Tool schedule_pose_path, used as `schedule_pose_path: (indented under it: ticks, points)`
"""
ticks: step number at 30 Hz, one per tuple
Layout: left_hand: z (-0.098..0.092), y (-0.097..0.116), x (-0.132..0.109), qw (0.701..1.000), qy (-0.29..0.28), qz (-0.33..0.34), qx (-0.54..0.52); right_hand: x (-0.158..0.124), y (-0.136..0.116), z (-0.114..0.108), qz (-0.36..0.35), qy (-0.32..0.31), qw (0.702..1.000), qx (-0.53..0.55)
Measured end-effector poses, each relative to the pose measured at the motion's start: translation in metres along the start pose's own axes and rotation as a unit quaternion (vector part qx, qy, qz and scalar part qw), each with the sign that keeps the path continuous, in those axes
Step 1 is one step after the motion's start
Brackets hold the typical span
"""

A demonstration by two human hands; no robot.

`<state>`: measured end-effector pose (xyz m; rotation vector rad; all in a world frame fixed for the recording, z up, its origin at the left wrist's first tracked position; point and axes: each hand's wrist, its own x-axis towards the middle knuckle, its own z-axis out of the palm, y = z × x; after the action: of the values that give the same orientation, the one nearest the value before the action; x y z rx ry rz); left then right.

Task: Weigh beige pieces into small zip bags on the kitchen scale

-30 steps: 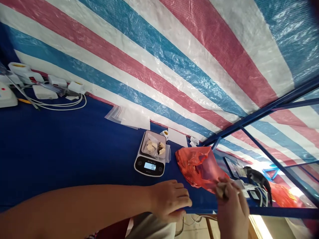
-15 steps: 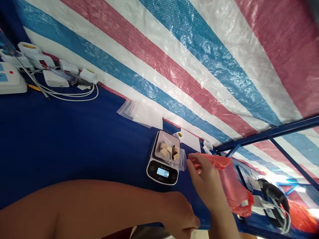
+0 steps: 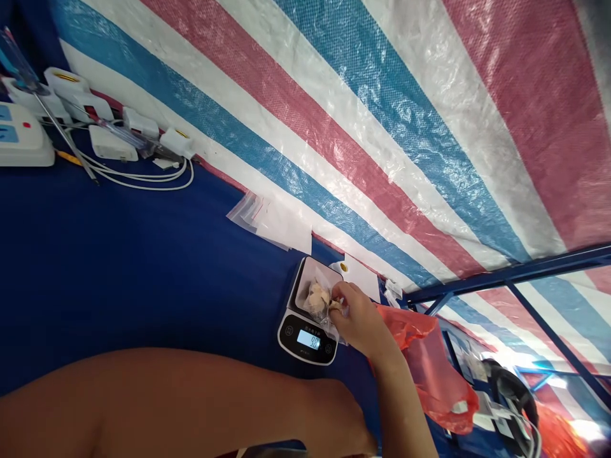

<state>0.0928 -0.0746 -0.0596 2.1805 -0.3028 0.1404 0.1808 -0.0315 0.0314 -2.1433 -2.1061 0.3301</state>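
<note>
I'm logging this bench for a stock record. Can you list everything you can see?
blue table: one, deep blue, across the lower picture
digital scale: one, black and silver, on the table
clear plastic bag: one, transparent, on the scale's tray
pale chunks: several, cream, in the bag
red plastic bag: one, red, beside the scale
flat clear bags: a few, transparent, near the wall
white sheet: one, white, behind the scale
power strip: one, white, far left
power adapters: several, white, along the wall
cables: a bundle, white, by the adapters
striped tarpaulin: one, red, blue and white, behind the table
metal frame: one, blue, right
left hand: one, at the lower edge, nearest the scale
right hand: one, touching the clear plastic bag
</note>
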Motion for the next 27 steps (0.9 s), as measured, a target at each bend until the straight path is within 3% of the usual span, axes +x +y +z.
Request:
schedule_pose_path:
  ticks: [3,6,10,12,14,16,18,21,23,27]
  points:
    - [-0.003,0.005,-0.005,0.998,-0.062,0.032,0.009,0.0,-0.003,0.008,0.006,0.028,1.0,-0.011]
    - [-0.004,0.006,-0.007,0.997,-0.061,0.024,0.032,-0.002,-0.002,0.012,0.01,0.059,0.998,0.001]
    - [-0.004,0.009,-0.007,0.993,-0.079,0.008,0.087,-0.003,0.015,0.003,0.032,0.1,0.981,0.161]
    - [-0.007,0.014,-0.009,0.988,-0.033,0.028,0.15,0.006,0.033,-0.003,0.054,0.162,0.936,0.306]
    - [-0.017,0.022,-0.012,0.969,0.06,0.067,0.231,0.02,0.052,-0.006,0.065,0.226,0.877,0.42]
    - [-0.034,0.029,-0.017,0.935,0.156,0.087,0.305,0.037,0.067,-0.003,0.059,0.257,0.837,0.48]
    - [-0.055,0.031,-0.022,0.905,0.224,0.045,0.359,0.051,0.075,0.004,0.045,0.272,0.812,0.514]
    - [-0.081,0.024,-0.031,0.866,0.271,-0.096,0.41,0.059,0.075,0.015,0.035,0.289,0.778,0.557]
    - [-0.09,0.015,-0.034,0.852,0.258,-0.158,0.427,0.057,0.074,0.019,0.038,0.304,0.76,0.573]
    - [-0.098,0.004,-0.027,0.862,0.169,-0.218,0.426,0.05,0.075,0.017,0.048,0.352,0.734,0.579]
